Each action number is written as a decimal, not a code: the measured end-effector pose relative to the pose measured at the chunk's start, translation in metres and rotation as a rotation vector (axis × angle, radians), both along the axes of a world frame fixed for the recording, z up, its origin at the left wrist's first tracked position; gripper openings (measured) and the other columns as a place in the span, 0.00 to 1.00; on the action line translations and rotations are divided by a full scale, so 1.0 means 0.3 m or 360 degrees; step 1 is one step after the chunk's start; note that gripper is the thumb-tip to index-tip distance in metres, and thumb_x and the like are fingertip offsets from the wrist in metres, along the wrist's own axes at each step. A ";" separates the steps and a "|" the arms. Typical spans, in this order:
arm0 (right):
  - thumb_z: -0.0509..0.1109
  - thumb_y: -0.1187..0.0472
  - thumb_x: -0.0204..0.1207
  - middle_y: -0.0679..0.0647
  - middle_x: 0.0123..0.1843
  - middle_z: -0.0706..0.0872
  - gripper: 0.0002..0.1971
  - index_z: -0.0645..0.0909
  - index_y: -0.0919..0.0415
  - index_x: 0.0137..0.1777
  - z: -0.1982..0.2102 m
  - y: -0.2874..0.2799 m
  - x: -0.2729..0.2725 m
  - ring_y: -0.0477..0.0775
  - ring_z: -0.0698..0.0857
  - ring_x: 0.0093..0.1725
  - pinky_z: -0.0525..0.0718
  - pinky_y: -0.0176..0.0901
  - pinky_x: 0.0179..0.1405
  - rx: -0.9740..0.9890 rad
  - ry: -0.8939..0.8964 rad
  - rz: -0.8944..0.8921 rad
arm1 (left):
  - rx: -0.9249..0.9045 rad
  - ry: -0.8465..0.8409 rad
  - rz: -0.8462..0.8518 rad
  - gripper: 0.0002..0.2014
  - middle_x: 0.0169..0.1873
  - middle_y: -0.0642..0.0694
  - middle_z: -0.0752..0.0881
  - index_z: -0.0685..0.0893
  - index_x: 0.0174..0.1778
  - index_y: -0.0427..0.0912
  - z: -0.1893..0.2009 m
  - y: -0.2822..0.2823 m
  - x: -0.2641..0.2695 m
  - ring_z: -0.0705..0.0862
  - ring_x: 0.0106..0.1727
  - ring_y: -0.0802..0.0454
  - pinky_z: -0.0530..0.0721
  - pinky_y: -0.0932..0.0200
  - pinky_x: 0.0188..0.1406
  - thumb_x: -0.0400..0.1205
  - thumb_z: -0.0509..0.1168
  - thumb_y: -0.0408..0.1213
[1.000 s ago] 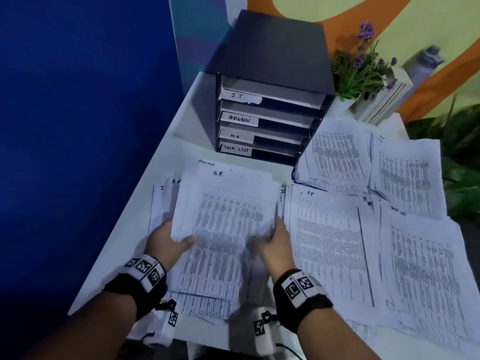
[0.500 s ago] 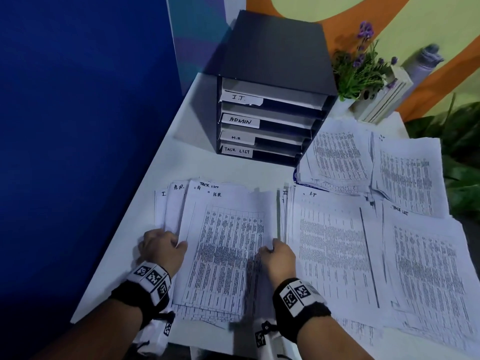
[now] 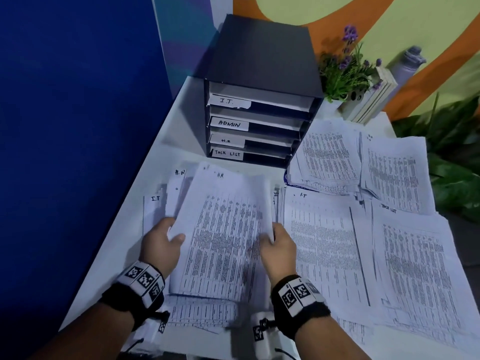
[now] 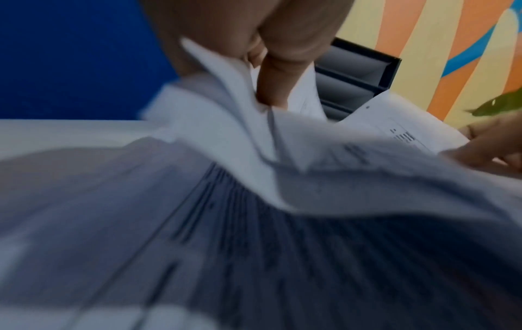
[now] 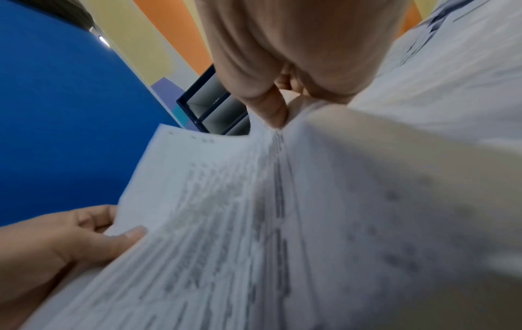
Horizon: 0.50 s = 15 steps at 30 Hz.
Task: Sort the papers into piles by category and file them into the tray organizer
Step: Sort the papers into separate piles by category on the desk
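Observation:
A stack of printed papers marked H.R (image 3: 223,229) is lifted off the near-left of the white table. My left hand (image 3: 166,242) grips its left edge with the thumb on top, and my right hand (image 3: 275,240) pinches its right edge. The wrist views show the same stack (image 4: 310,167) (image 5: 240,201) bent between thumb and fingers. The black tray organizer (image 3: 259,120) stands behind it, with slots labelled I.T., ADMIN, H.R and TASK LIST. More sheets (image 3: 155,203) marked I.T. and H.R lie under the lifted stack.
An I.T. pile (image 3: 324,242) lies right of my hands, a TASK LIST pile (image 3: 415,268) further right, and two more piles (image 3: 358,162) beside the organizer. A potted plant (image 3: 342,71), books and a bottle stand at the back right. A blue wall (image 3: 78,126) borders the left.
Half a second ago both hands pressed the stack flat on the table. Now they hold it by its side edges and have raised it, tilted toward the organizer.

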State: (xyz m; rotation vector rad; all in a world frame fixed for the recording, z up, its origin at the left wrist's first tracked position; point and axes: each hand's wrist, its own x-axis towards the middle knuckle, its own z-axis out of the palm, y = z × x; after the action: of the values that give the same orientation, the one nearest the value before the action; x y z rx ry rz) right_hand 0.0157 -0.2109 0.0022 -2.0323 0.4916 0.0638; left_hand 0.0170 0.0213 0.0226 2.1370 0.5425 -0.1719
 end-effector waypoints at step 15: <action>0.69 0.63 0.78 0.58 0.47 0.85 0.05 0.77 0.56 0.52 0.062 -0.473 0.062 0.56 0.85 0.42 0.87 0.52 0.45 0.0089 -0.0185 -0.0693 | -0.0340 -0.0330 -0.0084 0.10 0.44 0.55 0.87 0.82 0.53 0.47 0.045 -0.347 0.111 0.86 0.47 0.52 0.77 0.62 0.50 0.81 0.67 0.29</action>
State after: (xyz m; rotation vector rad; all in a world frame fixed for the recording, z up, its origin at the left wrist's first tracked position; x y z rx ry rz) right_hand 0.0344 -0.3527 0.0207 -1.8218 0.8359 -0.2994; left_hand 0.0503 -0.0827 0.0361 1.9341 0.3315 -0.0345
